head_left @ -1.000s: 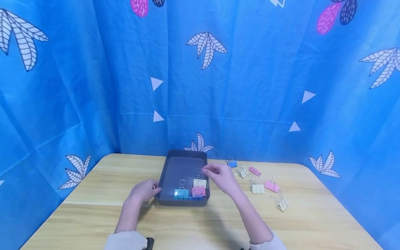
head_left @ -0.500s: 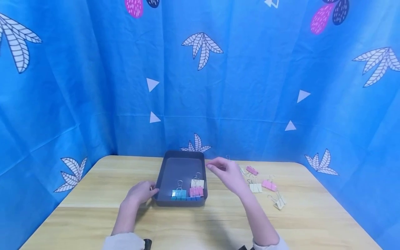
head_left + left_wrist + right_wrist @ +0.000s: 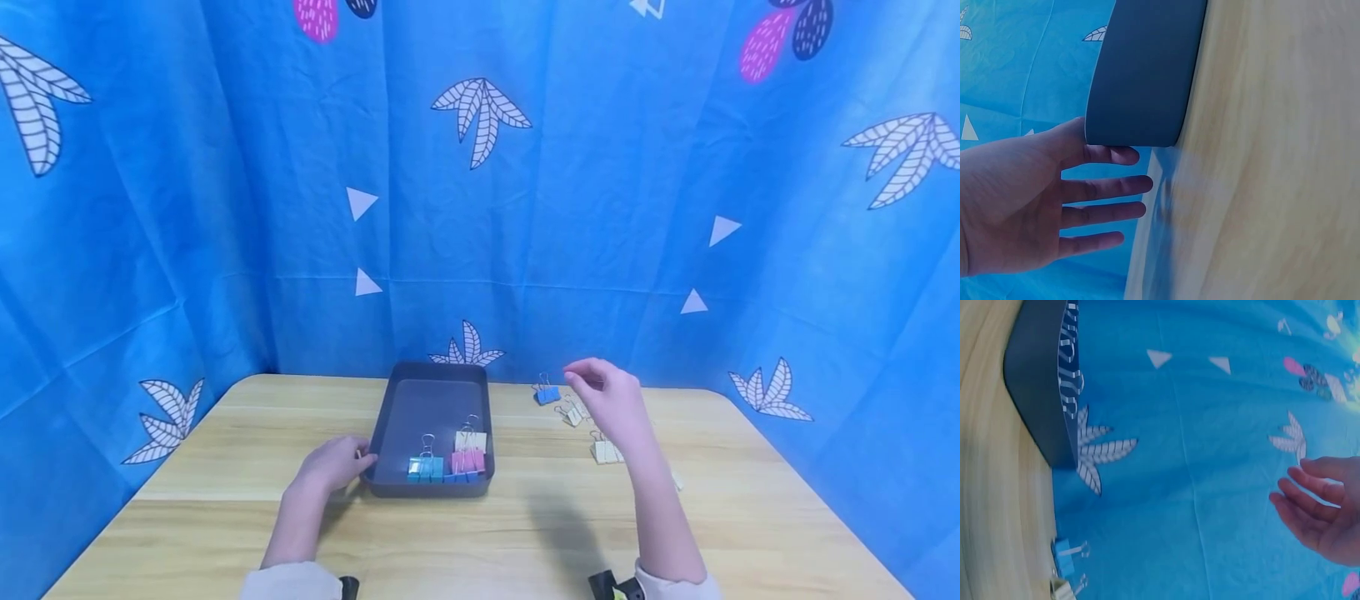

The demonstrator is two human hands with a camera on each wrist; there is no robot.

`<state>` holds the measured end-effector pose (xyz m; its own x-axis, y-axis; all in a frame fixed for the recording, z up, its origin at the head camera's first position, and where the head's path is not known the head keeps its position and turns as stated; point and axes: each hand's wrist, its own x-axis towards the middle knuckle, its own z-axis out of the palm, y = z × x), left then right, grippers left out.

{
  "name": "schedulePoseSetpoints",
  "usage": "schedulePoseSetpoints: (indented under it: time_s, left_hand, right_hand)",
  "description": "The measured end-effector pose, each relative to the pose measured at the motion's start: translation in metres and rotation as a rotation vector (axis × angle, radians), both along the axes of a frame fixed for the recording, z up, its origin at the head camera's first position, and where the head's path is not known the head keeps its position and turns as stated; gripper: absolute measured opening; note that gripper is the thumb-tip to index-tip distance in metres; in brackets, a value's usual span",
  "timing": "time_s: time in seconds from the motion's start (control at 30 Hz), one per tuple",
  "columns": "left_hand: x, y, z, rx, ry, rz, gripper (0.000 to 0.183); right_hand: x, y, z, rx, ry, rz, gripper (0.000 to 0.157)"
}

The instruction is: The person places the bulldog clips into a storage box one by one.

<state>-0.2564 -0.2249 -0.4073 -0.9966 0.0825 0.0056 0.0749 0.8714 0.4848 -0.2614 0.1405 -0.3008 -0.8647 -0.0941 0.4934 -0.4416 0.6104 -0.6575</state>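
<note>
In the head view, a dark grey tray point(image 3: 427, 490) holds several binder clips near its front: a teal one point(image 3: 426, 469), a pink one point(image 3: 468, 461), a cream one point(image 3: 471, 440) and a partly hidden blue one point(image 3: 461, 477). My left hand point(image 3: 333, 461) holds the tray's left edge near the front corner. In the left wrist view its thumb disappears behind the rim and the other fingers stay straight. My right hand point(image 3: 611, 398) hovers right of the tray with nothing in its loosely bent fingers, above loose clips: a blue binder clip point(image 3: 547, 395) and cream binder clips point(image 3: 573, 412).
A wooden table point(image 3: 420, 550) carries everything. Another cream binder clip point(image 3: 606, 452) lies beside my right forearm, which covers other clips. A blue patterned curtain point(image 3: 480, 233) hangs behind the table.
My right hand has moved right, from above the tray to above the loose clips, and now covers the pink ones. The left hand stays at the tray's edge; the view has shifted slightly.
</note>
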Motion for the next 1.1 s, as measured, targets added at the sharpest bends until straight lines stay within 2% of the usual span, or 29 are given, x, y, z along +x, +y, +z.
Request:
schedulePoseSetpoints:
  time_s: [0.3,0.57,0.73,0.9,1.0,1.1]
  left_hand:
    - [0.000,-0.001,0.002,-0.003,0.009,-0.011,0.019]
    - [0.001,-0.003,0.001,0.015,-0.005,-0.024,0.023]
    - [-0.001,-0.006,-0.001,0.001,0.017,-0.048,0.020]
    - [-0.003,-0.006,-0.003,0.006,0.007,-0.045,0.022]
    - [-0.003,-0.006,-0.004,0.010,-0.001,-0.040,0.023]
    - [-0.004,-0.005,-0.003,0.006,0.000,-0.046,0.026]
  right_hand:
    - [-0.010,0.032,-0.005,0.149,-0.005,-0.091,0.019]
    - [-0.021,0.054,-0.017,0.218,-0.199,-0.098,0.025]
    - [-0.032,0.061,-0.032,0.231,-0.290,-0.094,0.029]
    - [-0.043,0.066,-0.050,0.268,-0.363,-0.125,0.046]
    - [-0.047,0.070,-0.060,0.281,-0.398,-0.125,0.045]
    - [-0.050,0.074,-0.069,0.292,-0.416,-0.110,0.036]
